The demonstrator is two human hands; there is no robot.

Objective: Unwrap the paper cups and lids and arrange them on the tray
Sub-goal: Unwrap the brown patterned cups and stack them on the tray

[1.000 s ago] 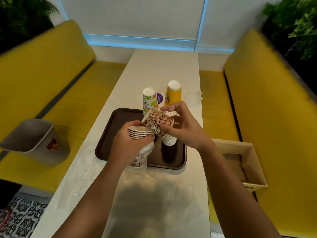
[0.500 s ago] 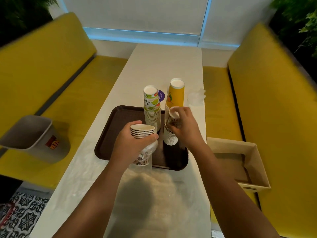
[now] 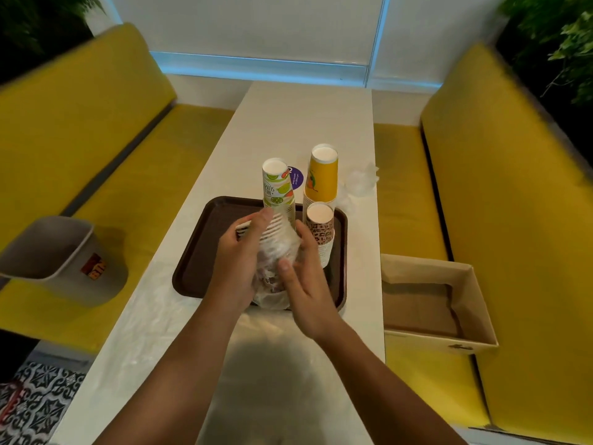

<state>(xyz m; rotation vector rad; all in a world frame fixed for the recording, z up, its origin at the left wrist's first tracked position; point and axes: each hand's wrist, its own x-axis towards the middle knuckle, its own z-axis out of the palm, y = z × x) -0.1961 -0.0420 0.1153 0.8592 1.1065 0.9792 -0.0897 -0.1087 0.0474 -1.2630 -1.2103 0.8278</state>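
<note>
left hand point(image 3: 237, 263) curls round the wrapped cup stack point(image 3: 276, 245) at the tray's point(image 3: 192, 264) six o'clock; right hand point(image 3: 305, 284) fingers lie straight against it (blurred).

- White table point(image 3: 308, 123): carries the brown tray point(image 3: 199, 271) at mid-length.
- Crumpled clear wrap point(image 3: 361, 181): lies on the tabletop, just beyond the tray's far right corner.

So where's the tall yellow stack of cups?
In the head view, the yellow stack stands upside down at the far right corner of the brown tray, just behind the leopard-print stack and right of the lime-print stack.
</note>
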